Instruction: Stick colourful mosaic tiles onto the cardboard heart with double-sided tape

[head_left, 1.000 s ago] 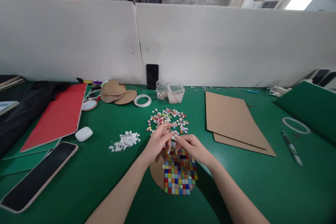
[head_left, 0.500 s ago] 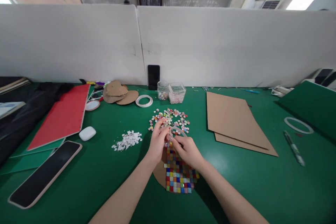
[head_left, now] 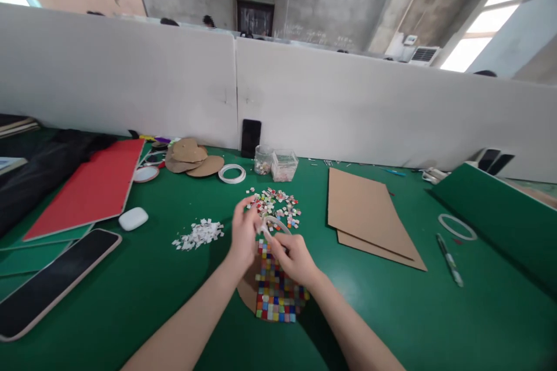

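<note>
My left hand [head_left: 242,232] and my right hand [head_left: 294,258] meet over the far end of a cardboard piece [head_left: 248,293] covered with a grid of small coloured tiles [head_left: 276,293]. Between the fingers of both hands is a thin white ring of tape [head_left: 273,223]. Just beyond the hands lies a loose heap of coloured tiles [head_left: 278,206] on the green table [head_left: 383,313]. A small pile of white paper scraps [head_left: 198,233] lies to the left of my left hand.
Brown cardboard sheets [head_left: 368,214] lie right of centre. A red board [head_left: 93,185], a white case [head_left: 133,218] and a phone [head_left: 47,284] are at left. Two clear containers [head_left: 276,163], a tape ring [head_left: 231,173], cardboard cut-outs [head_left: 191,157], a pen [head_left: 449,259] and white dividers [head_left: 348,110] stand farther off.
The view has tilted up and turned slightly. My hands have drawn closer together over the tiled piece, and the tape ring now shows between them.
</note>
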A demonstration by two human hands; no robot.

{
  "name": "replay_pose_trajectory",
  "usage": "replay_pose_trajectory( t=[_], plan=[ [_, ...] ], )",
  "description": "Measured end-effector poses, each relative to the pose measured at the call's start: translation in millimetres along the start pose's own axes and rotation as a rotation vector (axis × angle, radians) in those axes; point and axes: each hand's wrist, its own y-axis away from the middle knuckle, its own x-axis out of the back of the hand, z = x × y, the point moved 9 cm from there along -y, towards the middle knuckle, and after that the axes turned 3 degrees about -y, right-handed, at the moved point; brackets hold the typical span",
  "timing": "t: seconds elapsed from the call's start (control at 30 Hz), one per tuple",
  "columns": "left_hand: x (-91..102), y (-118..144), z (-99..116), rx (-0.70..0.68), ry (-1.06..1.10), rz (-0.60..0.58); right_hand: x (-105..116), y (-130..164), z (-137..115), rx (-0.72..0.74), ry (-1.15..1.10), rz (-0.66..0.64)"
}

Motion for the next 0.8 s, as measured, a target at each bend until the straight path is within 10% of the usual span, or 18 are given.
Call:
replay_pose_trajectory(
  t=[0.17, 0.3, 0.4, 0.67, 0.8],
  plan=[
    [20.9, -12.9, 24.2, -0.086, -0.013, 0.026, 5.3, 5.1, -4.9, -0.016, -0.221, 0.094],
    [-33.6, 31.1, 13.1, -0.007, -0.282, -0.417, 20.0, 7.4, 46.3, -0.393, -0.764, 0.345],
    [-65.7, 69.9, 1.9, 0.071, -0.421, -0.751, -4.3, 7.6, 52.2, -0.543, -1.071, 0.076],
    [-61.3, 65.6, -3.1, 0.16, -0.503, -0.834, -21.6, 15.2, 30.9, -0.56, -1.083, -0.293],
    [-59.1, 60.6, 11.8, -0.039, -0.73, -0.739, -17.1, 11.5, 30.4, -0.534, -1.045, -0.277]
  ],
)
